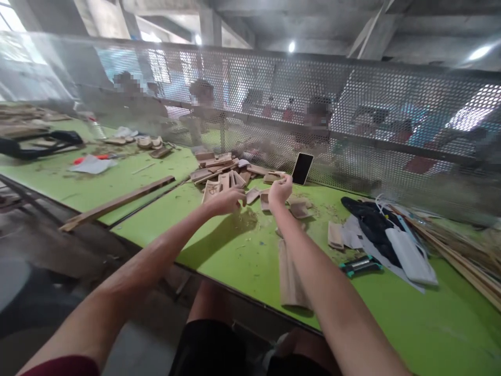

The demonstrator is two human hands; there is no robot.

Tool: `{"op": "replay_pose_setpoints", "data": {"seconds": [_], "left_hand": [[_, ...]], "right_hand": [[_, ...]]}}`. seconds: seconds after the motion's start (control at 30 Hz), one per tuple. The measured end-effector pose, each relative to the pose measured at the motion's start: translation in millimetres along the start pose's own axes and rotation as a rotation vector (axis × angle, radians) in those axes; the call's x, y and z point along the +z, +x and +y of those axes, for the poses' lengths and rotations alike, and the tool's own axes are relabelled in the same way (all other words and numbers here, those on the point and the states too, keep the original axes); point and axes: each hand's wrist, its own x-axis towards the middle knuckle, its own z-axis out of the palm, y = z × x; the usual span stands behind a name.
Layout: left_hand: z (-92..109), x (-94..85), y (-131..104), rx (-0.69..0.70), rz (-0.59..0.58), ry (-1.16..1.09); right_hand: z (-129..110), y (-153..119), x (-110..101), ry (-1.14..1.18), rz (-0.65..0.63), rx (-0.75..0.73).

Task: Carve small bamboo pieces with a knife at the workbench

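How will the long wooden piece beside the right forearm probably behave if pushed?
The long wooden piece is probably stiff, as it looks straight. Its broad shape suggests sliding over rolling. It might tip off the green table, since one end lies near the edge.

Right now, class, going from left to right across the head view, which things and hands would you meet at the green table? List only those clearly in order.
White paper, left hand, right hand, dark-screened phone, green-and-black cutter, white rectangular item.
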Motion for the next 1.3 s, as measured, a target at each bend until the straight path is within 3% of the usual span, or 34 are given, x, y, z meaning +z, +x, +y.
{"op": "replay_pose_setpoints", "data": {"seconds": [0.17,0.4,0.47,0.6,0.73,0.9,1.07,1.3], "left_hand": [[28,14.9,-7,0.178,-0.127,0.059],[28,25.1,4,0.276,-0.184,-0.003],[31,20.5,4,0.214,-0.154,-0.057],[47,15.4,11,-0.050,-0.087,-0.337],[71,28.6,27,-0.154,-0.175,-0.725],[91,52.9,52,-0.164,-0.144,-0.839],[93,66.8,73,-0.106,-0.118,-0.742],[95,77.0,91,-0.069,-0.090,-0.682]], "right_hand": [[-8,-22,-6,0.128,-0.044,-0.190],[11,-28,-49,0.219,-0.225,-0.330],[25,-27,-69,0.287,-0.284,-0.331],[54,-32,-105,0.342,-0.475,-0.322],[70,-45,-120,0.372,-0.594,-0.262],[81,-46,-117,0.326,-0.510,-0.230],[93,-35,-117,0.192,-0.332,-0.448],[110,-18,-111,-0.075,-0.329,-0.600]]}}
